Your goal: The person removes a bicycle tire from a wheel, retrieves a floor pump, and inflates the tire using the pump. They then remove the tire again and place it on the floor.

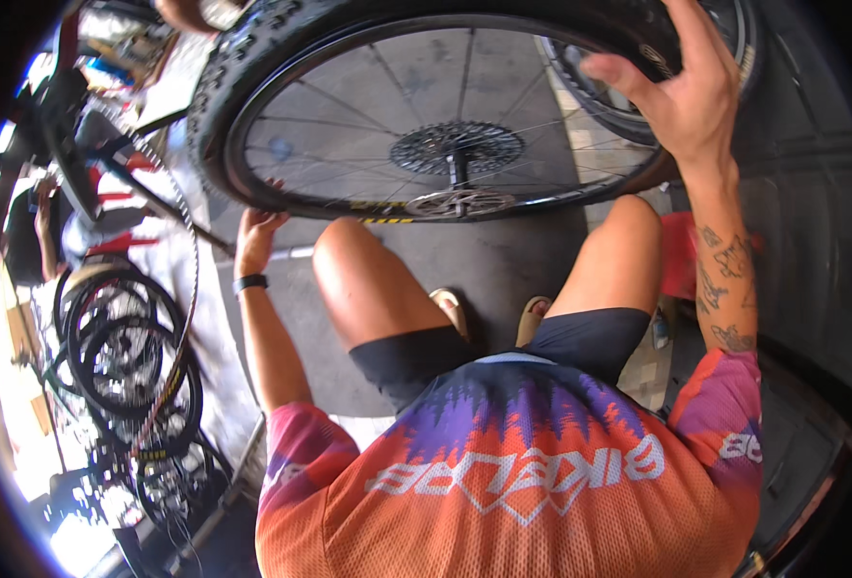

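Black knobby tyre [252, 39] gripped by both hands' fingers [628, 72]; bicycles [127, 356] left, knees below.

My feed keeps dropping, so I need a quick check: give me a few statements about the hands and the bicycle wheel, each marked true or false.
1. Both hands grip the black knobby-tyred bicycle wheel at opposite sides. True: the left hand is at the lower left of the tyre, the right hand at the upper right.
2. The wheel lies flat on the grey concrete floor. False: it is held up above the person's bare knees.
3. A toothed black cassette sits at the hub. True.
4. The left wrist is bare. False: it wears a black wristband.
5. The wheel has no tyre fitted. False: a knobby tyre wraps the rim.
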Demonstrator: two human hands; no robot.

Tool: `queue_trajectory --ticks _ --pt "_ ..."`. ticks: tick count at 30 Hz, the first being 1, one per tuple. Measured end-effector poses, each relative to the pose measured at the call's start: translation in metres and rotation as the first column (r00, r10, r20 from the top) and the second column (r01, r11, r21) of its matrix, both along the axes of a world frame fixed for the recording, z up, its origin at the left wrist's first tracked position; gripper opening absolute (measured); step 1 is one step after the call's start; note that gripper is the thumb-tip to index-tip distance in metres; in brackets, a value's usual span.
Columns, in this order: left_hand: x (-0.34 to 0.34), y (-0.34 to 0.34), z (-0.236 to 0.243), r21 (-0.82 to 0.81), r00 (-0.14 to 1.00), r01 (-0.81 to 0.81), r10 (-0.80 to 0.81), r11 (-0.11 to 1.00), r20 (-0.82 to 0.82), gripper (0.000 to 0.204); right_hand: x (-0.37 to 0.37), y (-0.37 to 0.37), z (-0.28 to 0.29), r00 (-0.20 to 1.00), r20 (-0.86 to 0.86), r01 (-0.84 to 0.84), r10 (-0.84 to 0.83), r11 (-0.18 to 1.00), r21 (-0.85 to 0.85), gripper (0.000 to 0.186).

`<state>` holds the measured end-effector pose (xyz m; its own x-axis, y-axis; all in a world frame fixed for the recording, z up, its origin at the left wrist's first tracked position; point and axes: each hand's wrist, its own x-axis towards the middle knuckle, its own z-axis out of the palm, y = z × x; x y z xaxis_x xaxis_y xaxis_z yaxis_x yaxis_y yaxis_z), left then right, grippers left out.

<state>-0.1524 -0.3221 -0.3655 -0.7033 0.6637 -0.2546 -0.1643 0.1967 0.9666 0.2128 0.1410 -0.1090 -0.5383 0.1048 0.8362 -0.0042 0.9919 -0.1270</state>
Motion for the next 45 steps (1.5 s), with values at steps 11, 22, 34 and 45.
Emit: queue_trajectory --ticks 11,22,34,45 --pt "0.067 0.04 0.208 -0.483 0.878 -0.053 -0.19 0.874 -0.44 0.041 0.069 0.144 -0.088 0.97 0.184 0.24 -0.158 0.728 -0.642 0.058" --pt "0.259 0.221 0.422 -0.845 0.311 0.076 -0.818 0.529 -0.484 0.025 0.241 -0.082 -0.092 0.828 0.543 0.536 -0.137 -0.087 -0.84 0.054" --pt "0.279 0.224 0.402 -0.985 0.352 0.036 -0.924 0.17 -0.147 0.055 0.549 -0.191 0.27 -0.05 0.309 0.93 -0.95 -0.157 -0.331 0.005" --pt "0.243 0.283 0.389 -0.977 0.529 0.211 -0.845 0.042 0.078 0.069 0.74 -0.117 0.35 -0.396 0.605 0.814 -0.691 -0.569 -0.116 0.039"
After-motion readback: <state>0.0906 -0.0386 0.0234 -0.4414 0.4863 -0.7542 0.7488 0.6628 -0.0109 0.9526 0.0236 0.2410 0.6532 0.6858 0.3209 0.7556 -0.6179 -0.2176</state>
